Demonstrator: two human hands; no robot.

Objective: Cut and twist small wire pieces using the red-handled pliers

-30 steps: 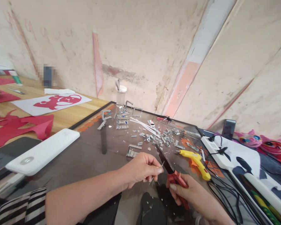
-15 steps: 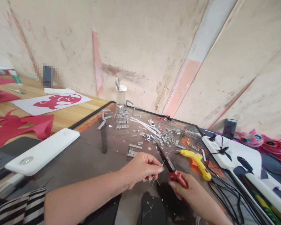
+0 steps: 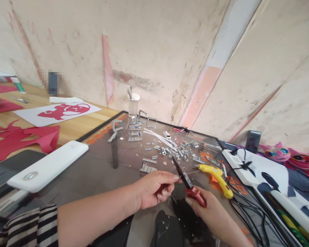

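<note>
My left hand is closed, thumb and fingertips pinching a thin pale wire. The wire runs rightward from the fingertips across the jaws of the pliers, and fine loose ends hang below the hand. Red-handled and dark-jawed, the pliers are gripped in my right hand, their tip pointing up and away. Whether the jaws bite on the wire I cannot tell. Beyond both hands lie a pile of small grey metal-looking pieces and a grey frame-shaped piece.
A yellow glue gun lies right of the pliers, near black cables and a white power strip. At left are a white power bank and red cut sheets. A lidded jar stands by the wall.
My left hand has turned, its fingertips now up against the plier jaws. The wire now stretches out to the right beyond the jaws. My right hand and the pliers have barely moved.
</note>
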